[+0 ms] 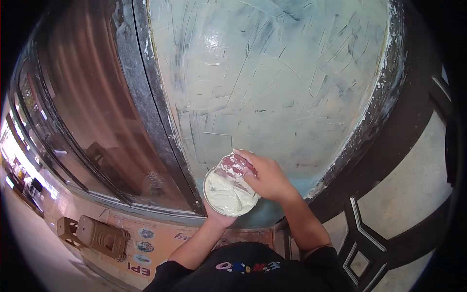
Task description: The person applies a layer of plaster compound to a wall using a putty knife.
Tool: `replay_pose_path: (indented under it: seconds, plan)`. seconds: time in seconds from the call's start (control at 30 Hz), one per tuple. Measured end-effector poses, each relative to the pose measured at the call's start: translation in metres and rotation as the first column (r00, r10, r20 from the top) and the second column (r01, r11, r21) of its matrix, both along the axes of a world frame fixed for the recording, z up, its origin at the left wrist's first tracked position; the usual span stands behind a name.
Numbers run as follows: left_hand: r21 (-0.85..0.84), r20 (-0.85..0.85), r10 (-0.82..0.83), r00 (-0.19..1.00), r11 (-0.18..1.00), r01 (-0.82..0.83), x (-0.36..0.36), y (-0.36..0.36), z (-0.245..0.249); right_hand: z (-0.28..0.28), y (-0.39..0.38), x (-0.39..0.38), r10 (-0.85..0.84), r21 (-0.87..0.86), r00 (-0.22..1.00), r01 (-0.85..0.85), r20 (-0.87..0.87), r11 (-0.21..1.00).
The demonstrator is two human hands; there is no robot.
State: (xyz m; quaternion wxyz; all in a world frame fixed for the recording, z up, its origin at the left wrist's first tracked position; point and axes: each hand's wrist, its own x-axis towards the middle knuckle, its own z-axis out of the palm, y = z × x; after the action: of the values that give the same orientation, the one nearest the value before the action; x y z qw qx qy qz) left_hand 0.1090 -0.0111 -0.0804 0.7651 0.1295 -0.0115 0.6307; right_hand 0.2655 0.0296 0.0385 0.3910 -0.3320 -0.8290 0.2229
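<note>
The left hand (217, 217) reaches up from below and cups the underside of a round bowl (208, 195), its fingers mostly hidden behind the bowl, which it carries in the air just in front of the lower part of a wall panel (272, 73). The bowl holds pale, creamy putty (224, 195) that fills most of it. The right hand (268, 178) is closed around a broad scraper (235, 167), fingers curled over its top, and the smeared blade lies tilted across the bowl's upper right rim, touching the putty. The wall panel is coated in the same pale material, marked by crossing streaks, with a glossy patch near its top. A dark frame (389, 136), flecked with white along its inner edge, borders the panel on the right. On the left is a glass door (92, 112), and below it, on the floor, a brown plastic stool (99, 236) lies on its side.
</note>
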Motion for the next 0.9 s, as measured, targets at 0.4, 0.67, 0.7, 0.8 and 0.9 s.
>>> replay_pose_path:
  seconds: [0.4,0.67,0.7,0.8,0.9]
  plan:
    - [0.077,-0.059,0.099,0.993,0.993,-0.094,-0.013,0.005,0.002,0.009,0.004,0.014,0.037,-0.083,0.997,-0.031,0.074,0.996]
    - [0.085,0.062,0.042,0.997,0.995,-0.047,-0.021,0.005,0.038,0.039,0.022,0.05,-0.08,0.017,0.96,0.088,-0.266,0.996]
    - [0.087,0.024,0.056,0.998,0.995,-0.058,-0.021,0.005,0.037,0.062,0.024,0.054,-0.097,0.112,0.96,0.13,-0.262,0.985]
    - [0.097,0.029,0.044,0.999,0.994,-0.047,-0.019,0.005,0.036,0.132,0.034,0.059,-0.174,0.404,0.959,0.254,-0.225,0.879]
    - [0.072,0.062,0.03,0.998,0.997,-0.034,-0.016,0.008,0.031,0.19,0.058,0.055,-0.209,0.604,0.961,0.277,-0.182,0.748]
